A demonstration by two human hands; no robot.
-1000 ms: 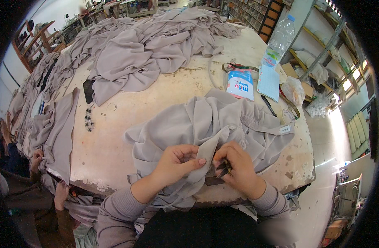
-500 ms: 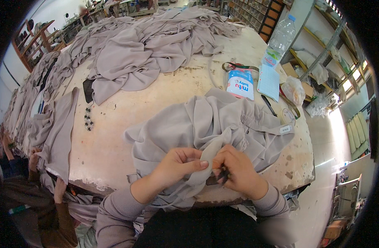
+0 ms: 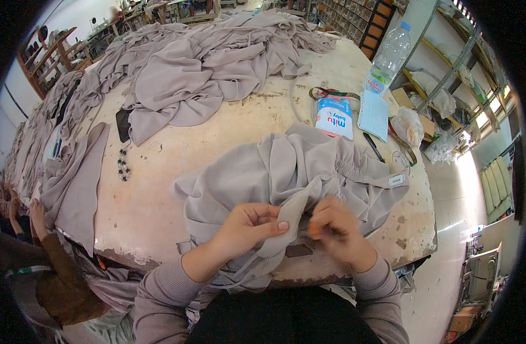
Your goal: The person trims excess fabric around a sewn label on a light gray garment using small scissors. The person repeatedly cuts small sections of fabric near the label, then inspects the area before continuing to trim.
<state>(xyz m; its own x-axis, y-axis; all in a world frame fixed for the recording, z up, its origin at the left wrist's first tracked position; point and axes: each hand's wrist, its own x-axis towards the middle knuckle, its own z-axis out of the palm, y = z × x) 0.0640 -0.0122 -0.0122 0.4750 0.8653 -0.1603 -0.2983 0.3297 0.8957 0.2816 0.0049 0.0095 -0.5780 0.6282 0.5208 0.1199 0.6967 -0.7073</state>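
A grey garment (image 3: 240, 183) with a gathered stretch and a white label lies bunched on the table in front of me. My left hand (image 3: 246, 226) pinches a narrow band of it (image 3: 291, 212) between thumb and fingers, raising the band near the table's front edge. Just right of that band, apart from it, my right hand (image 3: 337, 229) is closed around a small orange-and-dark tool (image 3: 316, 230). Motion smears this tool, so its exact kind does not show.
More grey fabric (image 3: 177, 74) is heaped across the far table. A plastic bottle (image 3: 389, 54), a blue-and-white packet (image 3: 334, 117), a notebook (image 3: 373, 116) and a pen (image 3: 373, 147) lie at the right. At left, a co-worker's hands (image 3: 38, 218) are beside a grey cloth piece (image 3: 82, 189).
My right hand has moved right, away from the band, with the small tool. My left hand keeps its pinch in place. The co-worker's hands have shifted left from the cloth piece.
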